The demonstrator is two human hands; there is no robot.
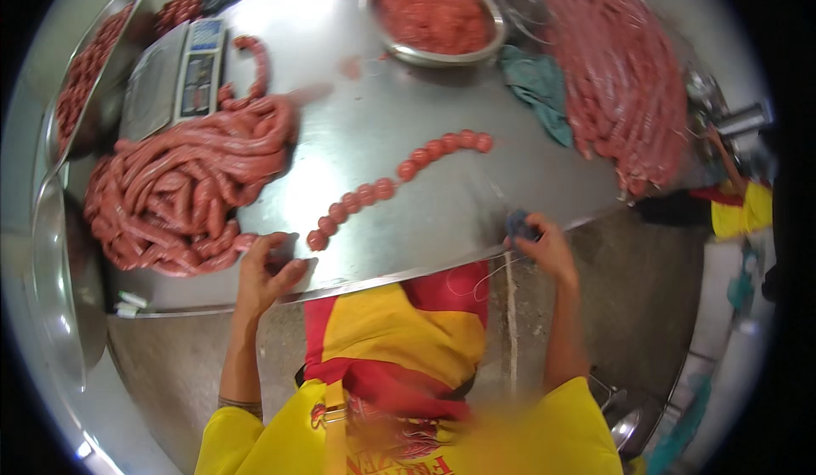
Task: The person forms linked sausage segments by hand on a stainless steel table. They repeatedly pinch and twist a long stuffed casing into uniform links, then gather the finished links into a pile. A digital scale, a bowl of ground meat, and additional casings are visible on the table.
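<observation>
My left hand (270,273) is at the table's near edge with its thumb and fingers apart. It is beside the end of a big coil of raw sausage (191,190); whether it touches that end I cannot tell. A chain of small tied sausage balls (365,193) runs slantwise across the middle of the table, starting just beyond my left hand. My right hand (548,250) is closed around a small dark blue ball or spool of string (520,225) over the table's front edge. Thin pale string (478,286) loops down beneath it.
A steel bowl of minced meat (433,16) stands at the back. Long sausages (620,75) cover the right side beside a green cloth (540,88). A scale (170,75) and a steel basin of tied sausages (93,75) are at left. The metal table (399,262) ends before me.
</observation>
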